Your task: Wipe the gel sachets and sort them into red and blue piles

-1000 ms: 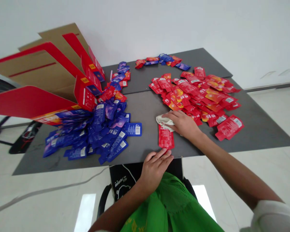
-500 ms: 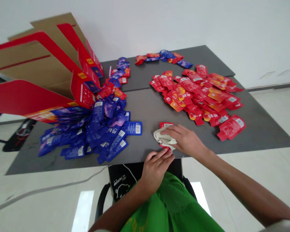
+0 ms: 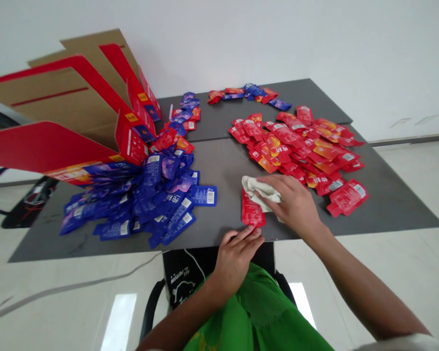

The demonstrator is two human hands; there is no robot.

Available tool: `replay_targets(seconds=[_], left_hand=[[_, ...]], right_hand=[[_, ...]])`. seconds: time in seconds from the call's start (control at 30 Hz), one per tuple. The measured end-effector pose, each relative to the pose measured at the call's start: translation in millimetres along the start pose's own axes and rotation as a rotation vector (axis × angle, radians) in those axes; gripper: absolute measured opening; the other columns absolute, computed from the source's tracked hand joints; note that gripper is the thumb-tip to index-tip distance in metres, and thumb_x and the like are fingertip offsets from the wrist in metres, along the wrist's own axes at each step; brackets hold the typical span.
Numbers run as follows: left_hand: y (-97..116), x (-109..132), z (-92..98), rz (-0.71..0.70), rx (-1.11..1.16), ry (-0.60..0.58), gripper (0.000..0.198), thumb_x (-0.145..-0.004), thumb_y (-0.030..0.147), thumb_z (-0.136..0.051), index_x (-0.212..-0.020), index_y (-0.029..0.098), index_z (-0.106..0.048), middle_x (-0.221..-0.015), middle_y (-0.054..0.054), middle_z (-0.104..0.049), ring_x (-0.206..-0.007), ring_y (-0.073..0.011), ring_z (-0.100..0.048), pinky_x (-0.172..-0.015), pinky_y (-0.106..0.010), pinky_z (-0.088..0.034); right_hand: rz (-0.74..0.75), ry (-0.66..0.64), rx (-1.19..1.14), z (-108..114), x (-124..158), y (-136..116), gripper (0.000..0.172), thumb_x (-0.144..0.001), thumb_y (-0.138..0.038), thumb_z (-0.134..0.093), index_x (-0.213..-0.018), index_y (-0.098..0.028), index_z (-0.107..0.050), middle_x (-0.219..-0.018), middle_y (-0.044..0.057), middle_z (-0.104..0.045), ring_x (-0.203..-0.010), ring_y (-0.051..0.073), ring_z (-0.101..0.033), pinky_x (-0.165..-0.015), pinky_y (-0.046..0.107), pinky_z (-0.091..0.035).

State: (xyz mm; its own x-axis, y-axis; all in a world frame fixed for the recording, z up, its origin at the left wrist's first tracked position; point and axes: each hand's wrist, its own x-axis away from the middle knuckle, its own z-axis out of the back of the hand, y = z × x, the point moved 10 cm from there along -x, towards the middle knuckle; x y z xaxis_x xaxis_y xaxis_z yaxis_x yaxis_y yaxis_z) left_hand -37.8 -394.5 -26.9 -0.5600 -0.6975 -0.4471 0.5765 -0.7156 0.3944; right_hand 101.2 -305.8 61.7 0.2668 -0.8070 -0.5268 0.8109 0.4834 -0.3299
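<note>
At lower center of the frame, a red sachet (image 3: 252, 213) lies lengthwise toward the person, its upper end beneath a cloth (image 3: 260, 191) under the open right hand (image 3: 295, 207). The open left hand (image 3: 236, 263) rests just below it. At upper left, blue sachets (image 3: 157, 197) pile at the mouth of a tilted red carton (image 3: 129, 144).

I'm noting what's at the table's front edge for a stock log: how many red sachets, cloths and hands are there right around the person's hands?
Red sachet: 1
White cloth: 1
Hands, left hand and right hand: 2
Total: 4

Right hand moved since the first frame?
Yes: the right hand has shifted rightward and toward the person, judged against the blue barcoded sachet on the table.
</note>
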Motion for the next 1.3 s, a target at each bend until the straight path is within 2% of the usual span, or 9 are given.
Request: replay_targets(seconds=[0.2, 0.43, 0.57, 0.67, 0.77, 0.9, 1.07, 1.17, 1.3], left_hand=[[-0.1, -3.4, 2.1, 0.023, -0.002, -0.001, 0.025, -0.111, 0.018, -0.056, -0.121, 0.026, -0.077, -0.12, 0.0, -0.083, -0.117, -0.0182, -0.076, -0.1, -0.036, -0.051], [-1.3, 0.2, -3.5, 0.027, -0.006, -0.034, 0.029, -0.109, 0.012, -0.057, -0.128, 0.025, -0.075, -0.136, -0.001, -0.077, -0.134, -0.0183, -0.069, -0.102, -0.036, -0.051], [2.4, -14.9, 10.6, 0.036, 0.032, -0.024, 0.017, -0.109, 0.021, -0.063, -0.119, 0.024, -0.075, -0.126, -0.002, -0.081, -0.124, -0.0199, -0.073, -0.098, -0.038, -0.051], [0.3, -36.5, 24.0, 0.102, 0.038, -0.007, 0.021, -0.108, 0.033, -0.066, -0.125, 0.023, -0.072, -0.114, -0.003, -0.082, -0.109, -0.0211, -0.075, -0.097, -0.041, -0.05], [-4.8, -56.6, 26.5, 0.183, -0.1, 0.002, 0.038, -0.107, 0.042, -0.065, -0.139, 0.022, -0.066, -0.124, -0.01, -0.076, -0.112, -0.0265, -0.069, -0.093, -0.043, -0.052], [-9.9, -73.4, 10.3, 0.255, -0.256, -0.037, 0.06, -0.105, 0.052, -0.066, -0.151, 0.015, -0.056, -0.133, -0.017, -0.068, -0.112, -0.031, -0.065, -0.09, -0.044, -0.055], [-13.0, -95.0, -0.8, 0.321, -0.347, -0.105, 0.08, -0.093, 0.068, -0.072, -0.142, 0.006, -0.062, -0.123, -0.021, -0.069, -0.106, -0.0344, -0.065, -0.09, -0.048, -0.058], [-12.9, -108.6, 0.9, 0.354, -0.388, -0.192, 0.069, -0.09, 0.059, -0.081, -0.13, 0.003, -0.069, -0.115, -0.024, -0.071, -0.103, -0.0362, -0.068, -0.081, -0.045, -0.061], [-14.4, -113.9, 10.0, 0.418, -0.347, -0.327, 0.029, -0.096, 0.031, -0.077, -0.11, 0.005, -0.077, -0.1, -0.023, -0.075, -0.084, -0.0309, -0.075, -0.062, -0.035, -0.058]], right_hand=[[0.119, -0.315, -0.026, -41.9, 42.8, -29.4, 0.045, -0.096, -0.028, -0.075, -0.14, -0.027, -0.065, -0.135, 0.01, -0.073, -0.112, 0.027, -0.07, -0.087, 0.039, -0.062], [0.031, -0.241, 0.066, -64.0, -23.7, 27.2, 0.036, -0.102, -0.03, -0.068, -0.136, -0.021, -0.068, -0.129, 0.012, -0.074, -0.113, 0.029, -0.069, -0.096, 0.042, -0.059], [-0.038, -0.062, 0.062, -35.3, -43.8, 31.0, 0.035, -0.105, -0.038, -0.065, -0.135, -0.021, -0.07, -0.125, 0.012, -0.075, -0.112, 0.03, -0.07, -0.096, 0.042, -0.058], [-0.127, 0.144, -0.047, 3.4, -20.8, 26.0, 0.037, -0.106, -0.044, -0.065, -0.136, -0.024, -0.069, -0.125, 0.01, -0.076, -0.113, 0.029, -0.072, -0.099, 0.043, -0.057], [-0.262, 0.241, -0.114, 23.4, 20.2, 32.3, 0.035, -0.104, -0.047, -0.067, -0.131, -0.026, -0.073, -0.123, 0.009, -0.078, -0.11, 0.03, -0.074, -0.098, 0.045, -0.059], [-0.466, 0.314, -0.168, 25.8, 70.4, 57.8, 0.041, -0.098, -0.056, -0.072, -0.125, -0.026, -0.077, -0.118, 0.009, -0.08, -0.103, 0.03, -0.076, -0.095, 0.045, -0.06], [-0.742, 0.32, -0.255, 14.9, 104.2, 90.0, 0.061, -0.088, -0.073, -0.072, -0.123, -0.023, -0.08, -0.112, 0.012, -0.081, -0.101, 0.034, -0.077, -0.091, 0.048, -0.061], [-0.795, 0.31, -0.277, 13.8, 107.5, 94.2, 0.066, -0.085, -0.078, -0.072, -0.122, -0.024, -0.08, -0.114, 0.012, -0.08, -0.105, 0.037, -0.076, -0.091, 0.049, -0.06], [-0.808, 0.304, -0.297, 12.9, 108.4, 95.8, 0.067, -0.085, -0.078, -0.071, -0.125, -0.025, -0.079, -0.113, 0.011, -0.08, -0.106, 0.038, -0.075, -0.095, 0.051, -0.059]])
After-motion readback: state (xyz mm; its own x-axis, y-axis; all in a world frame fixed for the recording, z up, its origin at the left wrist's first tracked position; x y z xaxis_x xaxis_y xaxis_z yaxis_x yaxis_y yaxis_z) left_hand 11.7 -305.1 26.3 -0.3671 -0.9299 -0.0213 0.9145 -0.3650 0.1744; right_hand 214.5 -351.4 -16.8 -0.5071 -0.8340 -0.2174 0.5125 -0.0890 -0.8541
